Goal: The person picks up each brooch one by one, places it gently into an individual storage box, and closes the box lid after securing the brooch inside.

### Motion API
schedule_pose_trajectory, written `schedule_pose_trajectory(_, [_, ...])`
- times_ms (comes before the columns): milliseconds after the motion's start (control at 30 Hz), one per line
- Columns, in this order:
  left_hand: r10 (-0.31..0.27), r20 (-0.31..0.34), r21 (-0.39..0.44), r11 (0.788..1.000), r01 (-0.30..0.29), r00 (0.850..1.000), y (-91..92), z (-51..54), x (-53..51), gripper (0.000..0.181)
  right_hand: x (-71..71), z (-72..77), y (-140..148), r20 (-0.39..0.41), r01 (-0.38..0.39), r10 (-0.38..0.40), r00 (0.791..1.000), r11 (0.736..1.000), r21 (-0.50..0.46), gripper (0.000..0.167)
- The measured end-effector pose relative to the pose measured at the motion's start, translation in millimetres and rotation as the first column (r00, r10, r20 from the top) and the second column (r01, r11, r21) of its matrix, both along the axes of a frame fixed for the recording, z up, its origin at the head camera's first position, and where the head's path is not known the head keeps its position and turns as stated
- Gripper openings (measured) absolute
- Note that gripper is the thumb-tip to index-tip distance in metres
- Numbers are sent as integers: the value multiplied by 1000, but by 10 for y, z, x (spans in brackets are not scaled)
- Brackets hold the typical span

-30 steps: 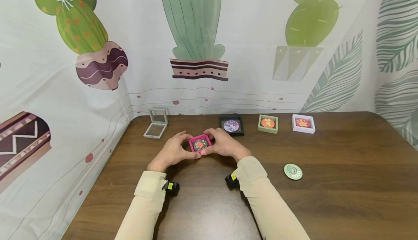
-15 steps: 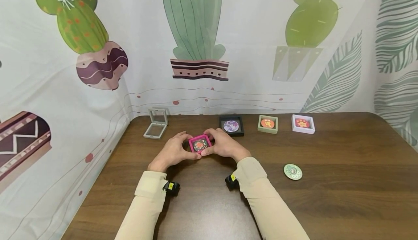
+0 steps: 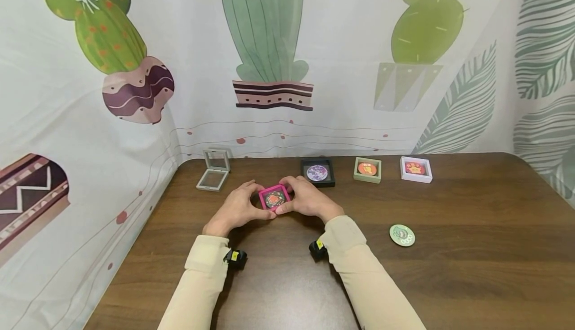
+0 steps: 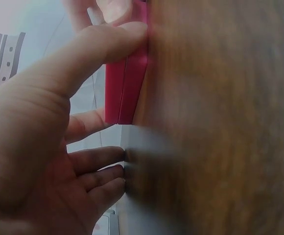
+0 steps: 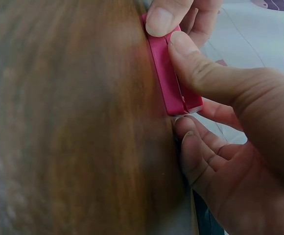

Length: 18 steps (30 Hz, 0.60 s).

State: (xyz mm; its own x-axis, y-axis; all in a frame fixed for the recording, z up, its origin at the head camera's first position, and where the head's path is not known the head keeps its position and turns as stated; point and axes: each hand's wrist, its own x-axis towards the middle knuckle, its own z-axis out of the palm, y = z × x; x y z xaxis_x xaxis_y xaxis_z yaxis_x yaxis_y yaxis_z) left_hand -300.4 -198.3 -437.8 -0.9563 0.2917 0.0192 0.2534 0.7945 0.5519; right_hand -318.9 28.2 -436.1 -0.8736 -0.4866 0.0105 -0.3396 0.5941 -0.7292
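Note:
A small square pink display frame (image 3: 271, 188) lies on the wooden table, a round badge (image 3: 274, 199) with an orange design showing inside it. My left hand (image 3: 238, 207) pinches its left side between thumb and forefinger. On the opposite side my right hand (image 3: 311, 200) holds it the same way, and both thumbs meet at the near corner. The left wrist view shows a thin seam between the two halves of the pink frame (image 4: 117, 98). Seen from the right wrist, that seam widens slightly at one corner of the frame (image 5: 167, 81). The remaining fingers of both hands extend past the frame.
An unfolded grey-white frame (image 3: 212, 179) stands at the back left. Along the back edge sit a black frame (image 3: 331, 182), a green frame (image 3: 367, 179) and a white frame (image 3: 416, 177), each with a round badge. A loose green badge (image 3: 402, 235) lies to the right.

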Motion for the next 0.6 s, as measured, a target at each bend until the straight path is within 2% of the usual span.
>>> schedule_pose_trajectory(600, [0, 3, -2, 1000, 0, 1000, -4, -17, -29, 71, 9, -24, 2, 38, 9, -8, 999, 1000, -21, 79])
